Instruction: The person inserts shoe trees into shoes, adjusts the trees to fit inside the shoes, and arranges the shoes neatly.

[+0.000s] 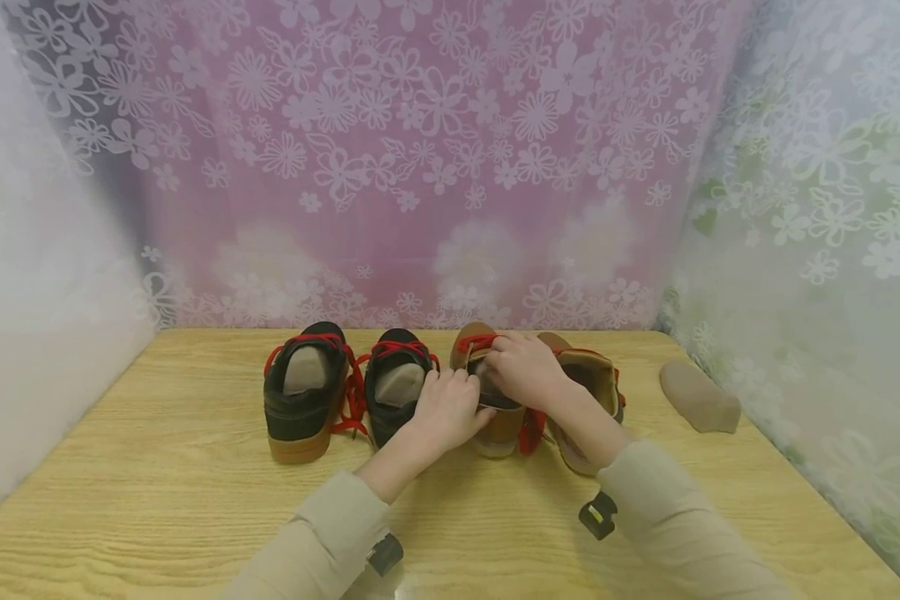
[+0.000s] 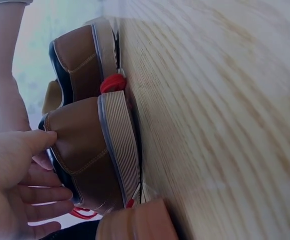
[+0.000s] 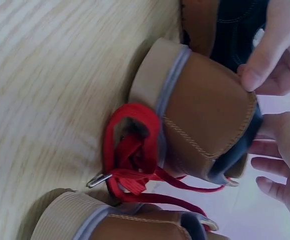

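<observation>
Two brown shoes with red laces stand side by side, heels toward me. My left hand [image 1: 447, 408] holds the rim of the left brown shoe [image 2: 80, 130], its thumb on the outside of the heel. My right hand [image 1: 525, 367] reaches into that shoe's opening, fingertips hidden; in the right wrist view its visible fingers look loosely extended. Something greyish-brown shows in the opening, partly covered by the hand. Beneath my right forearm is the other brown shoe [image 1: 591, 375]. A beige, rounded shoe insert [image 1: 699, 398] lies on the table at the right.
Two black shoes stand to the left, the outer one [image 1: 296, 417] and the inner one [image 1: 397, 342], each with a beige insert inside. Red laces [image 3: 135, 175] hang in a bunch between the brown shoes. Flowered curtains [image 1: 420, 167] enclose the wooden table [image 1: 157, 467].
</observation>
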The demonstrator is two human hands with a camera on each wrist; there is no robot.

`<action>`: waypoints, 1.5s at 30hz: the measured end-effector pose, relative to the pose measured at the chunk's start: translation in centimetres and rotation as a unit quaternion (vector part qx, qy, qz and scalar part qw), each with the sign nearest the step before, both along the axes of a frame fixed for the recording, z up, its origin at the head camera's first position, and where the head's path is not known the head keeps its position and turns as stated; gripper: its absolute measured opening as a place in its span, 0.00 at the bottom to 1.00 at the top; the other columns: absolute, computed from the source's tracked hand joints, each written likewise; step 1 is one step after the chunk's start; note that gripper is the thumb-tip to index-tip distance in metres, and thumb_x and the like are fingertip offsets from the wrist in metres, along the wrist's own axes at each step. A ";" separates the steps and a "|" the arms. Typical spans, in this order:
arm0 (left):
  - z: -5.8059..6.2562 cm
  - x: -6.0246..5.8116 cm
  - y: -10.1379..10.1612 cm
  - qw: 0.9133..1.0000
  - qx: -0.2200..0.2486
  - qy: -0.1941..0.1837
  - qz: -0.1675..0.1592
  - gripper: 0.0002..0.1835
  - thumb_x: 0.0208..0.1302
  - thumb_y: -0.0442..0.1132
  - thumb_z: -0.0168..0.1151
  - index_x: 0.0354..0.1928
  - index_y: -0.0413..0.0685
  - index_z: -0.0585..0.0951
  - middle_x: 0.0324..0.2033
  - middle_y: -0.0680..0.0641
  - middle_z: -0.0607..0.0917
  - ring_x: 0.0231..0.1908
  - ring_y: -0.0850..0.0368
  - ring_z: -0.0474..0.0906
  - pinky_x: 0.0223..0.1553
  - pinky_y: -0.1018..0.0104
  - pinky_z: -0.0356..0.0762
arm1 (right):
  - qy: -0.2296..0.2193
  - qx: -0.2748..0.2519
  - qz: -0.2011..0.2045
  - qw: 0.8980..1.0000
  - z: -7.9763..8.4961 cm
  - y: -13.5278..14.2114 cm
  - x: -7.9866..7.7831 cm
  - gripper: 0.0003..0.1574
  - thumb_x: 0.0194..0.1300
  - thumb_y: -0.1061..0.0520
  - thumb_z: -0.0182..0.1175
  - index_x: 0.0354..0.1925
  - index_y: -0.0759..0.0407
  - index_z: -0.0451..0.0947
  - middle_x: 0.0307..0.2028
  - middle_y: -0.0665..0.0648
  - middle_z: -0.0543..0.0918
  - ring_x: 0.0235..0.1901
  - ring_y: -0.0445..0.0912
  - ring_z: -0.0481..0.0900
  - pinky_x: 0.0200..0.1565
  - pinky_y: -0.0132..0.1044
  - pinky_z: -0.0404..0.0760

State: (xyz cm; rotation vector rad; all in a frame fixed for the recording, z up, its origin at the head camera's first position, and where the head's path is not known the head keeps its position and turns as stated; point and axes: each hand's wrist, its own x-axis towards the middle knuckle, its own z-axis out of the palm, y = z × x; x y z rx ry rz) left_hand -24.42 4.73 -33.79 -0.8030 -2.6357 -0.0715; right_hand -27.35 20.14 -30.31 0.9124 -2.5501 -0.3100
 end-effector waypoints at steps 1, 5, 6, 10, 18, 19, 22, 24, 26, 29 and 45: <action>0.0 0.0 0.1 1.000 -0.002 -0.001 0.001 0.21 0.57 0.60 0.60 0.27 0.48 0.76 0.24 0.51 0.76 0.27 0.54 0.73 0.30 0.62 0.67 | -0.001 -0.003 0.000 1.000 0.2 0.1 0.1 0.05 0.57 0.54 0.64 0.27 0.54 0.83 0.27 0.51 0.76 0.33 0.49 0.75 0.38 0.43 0.75; 0.1 0.2 0.3 1.000 -0.004 0.011 -0.001 0.21 0.56 0.60 0.61 0.28 0.48 0.76 0.25 0.50 0.77 0.29 0.53 0.74 0.32 0.61 0.68 | 0.001 -0.019 -0.001 1.000 0.9 0.6 0.5 0.08 0.55 0.59 0.64 0.21 0.56 0.77 0.23 0.51 0.74 0.26 0.47 0.71 0.29 0.39 0.72; 0.2 0.3 0.4 1.000 -0.001 0.017 -0.005 0.20 0.56 0.59 0.61 0.27 0.49 0.76 0.25 0.50 0.77 0.29 0.53 0.74 0.32 0.61 0.69 | -0.002 -0.027 -0.002 1.000 1.1 0.6 0.6 0.09 0.55 0.60 0.63 0.21 0.57 0.76 0.23 0.51 0.73 0.25 0.47 0.71 0.27 0.38 0.71; 0.4 0.6 1.0 0.998 0.016 0.051 -0.036 0.19 0.56 0.58 0.62 0.23 0.49 0.75 0.24 0.51 0.76 0.28 0.54 0.73 0.29 0.63 0.67 | -0.020 -0.043 -0.017 0.999 1.8 1.2 0.9 0.09 0.56 0.62 0.62 0.21 0.56 0.74 0.22 0.50 0.73 0.23 0.46 0.70 0.24 0.36 0.70; 0.6 1.3 2.6 0.989 0.040 0.109 -0.097 0.17 0.57 0.55 0.61 0.21 0.51 0.79 0.21 0.53 0.77 0.24 0.56 0.73 0.24 0.66 0.66 | -0.062 -0.069 -0.055 0.994 3.1 2.8 1.9 0.14 0.61 0.54 0.62 0.20 0.54 0.74 0.20 0.48 0.70 0.22 0.43 0.69 0.23 0.35 0.69; 0.6 1.3 2.8 0.988 0.041 0.106 -0.099 0.17 0.58 0.55 0.61 0.20 0.51 0.78 0.20 0.53 0.77 0.23 0.56 0.73 0.23 0.66 0.65 | -0.063 -0.072 -0.059 0.994 3.2 3.1 1.9 0.15 0.61 0.53 0.61 0.19 0.53 0.74 0.20 0.48 0.70 0.22 0.43 0.69 0.23 0.35 0.69; 0.7 1.5 3.3 0.989 0.037 0.094 -0.106 0.18 0.59 0.54 0.60 0.18 0.52 0.76 0.19 0.54 0.76 0.23 0.56 0.72 0.23 0.67 0.65 | -0.076 -0.100 -0.059 0.990 3.5 4.0 2.0 0.11 0.61 0.56 0.61 0.22 0.55 0.77 0.21 0.49 0.74 0.24 0.45 0.72 0.26 0.38 0.72; 0.7 1.6 3.6 0.989 0.037 0.090 -0.110 0.18 0.59 0.55 0.60 0.19 0.53 0.76 0.20 0.55 0.76 0.24 0.56 0.72 0.26 0.66 0.66 | -0.081 -0.119 -0.065 0.987 3.8 4.8 2.2 0.07 0.60 0.58 0.61 0.26 0.58 0.78 0.24 0.51 0.76 0.26 0.48 0.75 0.29 0.41 0.74; 0.7 1.7 4.0 0.988 0.037 0.095 -0.115 0.17 0.59 0.56 0.59 0.20 0.54 0.77 0.21 0.55 0.76 0.25 0.57 0.72 0.28 0.66 0.67 | -0.087 -0.140 -0.071 0.984 4.0 5.7 2.4 0.04 0.59 0.60 0.61 0.30 0.60 0.78 0.27 0.54 0.78 0.29 0.50 0.77 0.32 0.44 0.75; 0.6 1.8 4.6 0.986 0.036 0.107 -0.119 0.18 0.59 0.57 0.59 0.21 0.55 0.77 0.21 0.55 0.76 0.26 0.57 0.72 0.29 0.66 0.67 | -0.096 -0.160 -0.094 0.978 4.4 7.1 2.9 0.06 0.60 0.59 0.61 0.34 0.62 0.77 0.30 0.57 0.79 0.31 0.53 0.77 0.34 0.46 0.76; 1.7 2.9 8.2 0.996 -0.010 0.004 -0.091 0.21 0.60 0.64 0.53 0.26 0.55 0.74 0.21 0.58 0.73 0.25 0.61 0.64 0.29 0.69 0.57 | -0.116 -0.228 -0.207 0.944 4.2 15.3 5.1 0.21 0.68 0.52 0.51 0.46 0.69 0.74 0.41 0.68 0.77 0.40 0.61 0.75 0.39 0.54 0.73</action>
